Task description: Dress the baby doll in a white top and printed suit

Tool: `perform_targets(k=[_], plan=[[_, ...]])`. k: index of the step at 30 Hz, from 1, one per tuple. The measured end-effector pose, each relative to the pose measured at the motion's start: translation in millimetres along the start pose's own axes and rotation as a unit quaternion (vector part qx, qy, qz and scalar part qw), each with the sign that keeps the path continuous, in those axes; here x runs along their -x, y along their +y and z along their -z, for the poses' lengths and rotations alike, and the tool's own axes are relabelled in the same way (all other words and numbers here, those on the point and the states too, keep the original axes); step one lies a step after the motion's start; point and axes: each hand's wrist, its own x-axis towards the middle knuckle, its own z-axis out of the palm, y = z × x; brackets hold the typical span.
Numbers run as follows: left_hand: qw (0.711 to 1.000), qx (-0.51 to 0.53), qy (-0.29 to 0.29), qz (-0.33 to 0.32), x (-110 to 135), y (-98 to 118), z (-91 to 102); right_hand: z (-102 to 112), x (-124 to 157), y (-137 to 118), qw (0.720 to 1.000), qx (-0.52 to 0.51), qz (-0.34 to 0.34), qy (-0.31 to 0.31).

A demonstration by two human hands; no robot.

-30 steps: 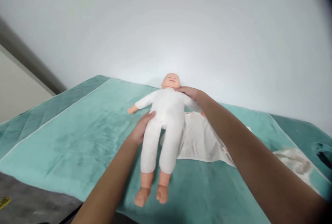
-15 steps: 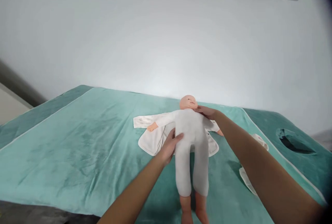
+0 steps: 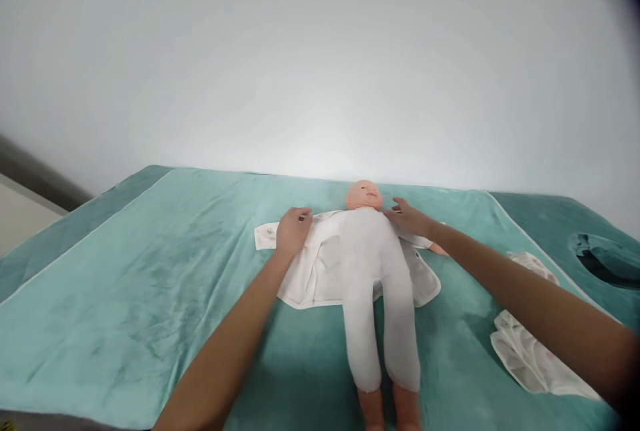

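Note:
A baby doll (image 3: 370,244) with a white cloth body lies face up, head toward the wall. Under its back is a spread white baby jacket (image 3: 305,284), one sleeve reaching out to the left. My left hand (image 3: 293,232) has its fingers curled round the doll's outstretched arm at picture left, and covers the doll's hand. At the other shoulder, my right hand (image 3: 409,219) touches the doll beside the neck, with thumb and fingers apart. The doll's other hand (image 3: 439,249) shows partly beyond my right wrist.
Green sheeting (image 3: 150,284) covers the bed, which meets a white wall (image 3: 320,71). More white printed baby clothing (image 3: 537,364) lies at the right, partly behind my right forearm. A clear plastic item with a dark band (image 3: 607,261) sits at the far right.
My left hand has moved from the doll's hip up to its arm at picture left. My right hand stays near the neck, slightly farther right. The view has tilted downward.

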Motion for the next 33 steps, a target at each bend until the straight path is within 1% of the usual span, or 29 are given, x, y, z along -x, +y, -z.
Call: perform_targets(k=[2,3,4,5,7,9,11,13,16,18,20,22,24,26,27,29,31,33], plan=[[0.997,-0.022,-0.076,0.024,-18.0,-11.3,8.8,-9.2,24.7,-15.3,0.992,0.073,0.087,0.056],[0.994,-0.034,-0.097,0.024,-23.5,-16.8,10.5,-15.3,36.1,-26.9,0.983,0.109,0.132,0.065],[0.994,-0.052,-0.098,0.02,-27.1,-21.9,10.9,-22.7,45.7,-40.8,0.973,0.142,0.171,0.061],[0.993,-0.078,-0.089,0.017,-29.2,-26.2,10.5,-31.1,52.9,-56.7,0.963,0.173,0.203,0.047],[0.988,-0.138,-0.069,0.016,-30.9,-32.4,9.5,-51.0,58.4,-90.3,0.937,0.239,0.253,-0.018],[0.976,-0.196,-0.093,0.013,-32.1,-36.5,10.3,-73.0,52.2,-119.8,0.902,0.316,0.277,-0.096],[0.965,-0.229,-0.131,-0.01,-34.7,-40.6,12.9,-94.4,38.1,-138.5,0.868,0.387,0.275,-0.149],[0.966,-0.216,-0.137,-0.041,-38.5,-45.7,15.4,-112.4,21.5,-144.4,0.846,0.425,0.27,-0.178],[0.982,-0.131,-0.117,-0.062,-42.5,-52.9,16.1,-130.3,1.6,-136.2,0.839,0.422,0.28,-0.198],[0.99,-0.051,-0.119,-0.049,-41.6,-54.3,15.4,-135.2,-5.0,-127.7,0.842,0.411,0.287,-0.198],[0.99,0.057,-0.129,-0.019,-37.5,-51.2,15.5,-134.7,-6.8,-122.3,0.844,0.405,0.292,-0.195],[0.973,0.189,-0.131,0.023,-32.0,-43.6,17.8,-130.1,-5.9,-121.1,0.846,0.401,0.291,-0.195],[0.939,0.315,-0.121,0.059,-27.5,-33.8,23.2,-123.6,-4.8,-122.5,0.852,0.404,0.273,-0.192],[0.906,0.402,-0.106,0.079,-26.2,-25.6,31.4,-117.3,-4.7,-124.1,0.857,0.419,0.247,-0.171],[0.895,0.427,-0.102,0.082,-27.0,-23.2,35.9,-114.6,-5.0,-124.5,0.857,0.431,0.234,-0.155],[0.88,0.455,-0.108,0.079,-30.6,-22.7,43.5,-110.8,-6.0,-124.6,0.858,0.453,0.208,-0.124],[0.868,0.473,-0.131,0.075,-34.0,-25.6,46.6,-109.6,-6.9,-125.0,0.86,0.467,0.175,-0.108],[0.854,0.486,-0.17,0.076,-33.4,-27.1,43.6,-111.8,-7.8,-126.9,0.861,0.475,0.147,-0.111]])
